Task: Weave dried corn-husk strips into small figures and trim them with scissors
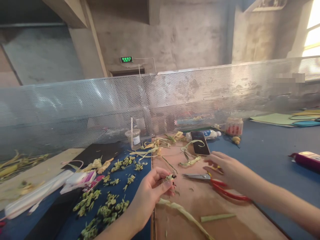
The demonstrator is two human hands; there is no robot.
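Note:
My left hand pinches a small knotted leaf piece, green with a dark tip, between thumb and fingers. My right hand reaches in above the board, palm down, its fingers loosely bent and apart; a yellowish scrap shows just below them. Red-handled scissors lie beside that hand, blades pointing left. Just beyond its fingertips is a dark phone with a pale leaf strip across it. A long twisted leaf strip and a short flat green strip rest nearer me.
Clusters of similar green leaf pieces cover the blue surface at left, by a tissue pack. A plastic cup with a straw, a bottle and a jar stand or lie along the perforated metal screen.

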